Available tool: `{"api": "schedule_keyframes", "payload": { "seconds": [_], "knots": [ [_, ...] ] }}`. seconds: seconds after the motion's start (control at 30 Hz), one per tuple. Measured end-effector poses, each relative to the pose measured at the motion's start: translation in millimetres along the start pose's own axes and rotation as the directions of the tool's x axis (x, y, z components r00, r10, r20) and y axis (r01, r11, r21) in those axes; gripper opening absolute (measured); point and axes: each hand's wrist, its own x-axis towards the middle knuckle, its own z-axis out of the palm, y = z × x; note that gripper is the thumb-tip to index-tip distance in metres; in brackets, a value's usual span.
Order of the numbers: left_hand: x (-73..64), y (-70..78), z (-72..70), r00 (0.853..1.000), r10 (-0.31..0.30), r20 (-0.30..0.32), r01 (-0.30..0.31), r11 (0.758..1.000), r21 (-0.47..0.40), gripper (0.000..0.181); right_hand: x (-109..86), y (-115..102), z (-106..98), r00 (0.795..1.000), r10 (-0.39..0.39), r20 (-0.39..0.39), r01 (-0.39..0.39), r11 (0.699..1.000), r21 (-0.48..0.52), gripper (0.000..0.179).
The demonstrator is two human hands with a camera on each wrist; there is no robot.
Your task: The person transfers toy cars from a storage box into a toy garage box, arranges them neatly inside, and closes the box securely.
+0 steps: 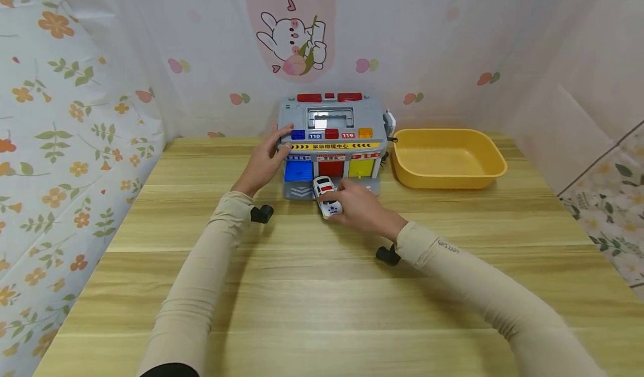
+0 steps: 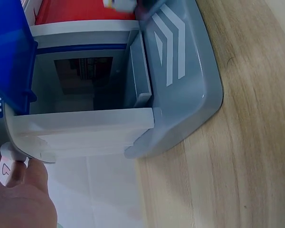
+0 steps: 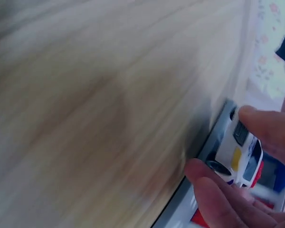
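A toy rescue station with a grey roof and three coloured doors stands at the back of the table. My left hand rests on its front left corner, thumb and fingers lying along the roof edge. Below that hand the blue door is swung up, and the grey bay behind it shows an open interior. My right hand pinches a white toy police car between thumb and fingers. The car overlaps the station's front ramp, just right of the blue bay.
A yellow plastic basin stands right of the station. The red door and yellow door are down. Patterned cloth hangs behind the wooden table and at its sides.
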Motion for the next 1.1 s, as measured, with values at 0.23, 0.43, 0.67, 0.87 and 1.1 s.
{"api": "schedule_keyframes", "payload": {
  "seconds": [0.23,0.43,0.67,0.87,1.1],
  "knots": [
    [-2.0,-3.0,-2.2,1.000,0.023,0.003,-0.023,1.000,-0.017,0.047,19.2,-23.0,7.7,1.000,0.012,0.016,-0.012,1.000,-0.016,0.046],
    [-2.7,-3.3,-0.8,1.000,0.021,0.007,-0.021,1.000,-0.017,0.047,29.2,-34.3,16.4,1.000,0.014,-0.003,-0.014,1.000,0.002,0.043],
    [-1.9,-2.9,0.2,0.999,0.037,0.005,-0.037,0.999,0.000,0.048,37.1,-44.6,21.5,0.999,0.023,-0.038,-0.022,1.000,0.019,0.044],
    [1.8,-6.0,0.5,0.999,0.041,0.004,-0.041,0.999,-0.015,0.048,43.9,-45.7,23.2,1.000,0.010,-0.024,-0.011,1.000,-0.015,0.046],
    [13.3,-32.7,2.0,0.998,0.065,-0.019,-0.065,0.998,-0.003,0.047,48.7,-40.9,26.3,0.996,-0.083,-0.042,0.077,0.989,-0.127,0.047]
  ]
}}
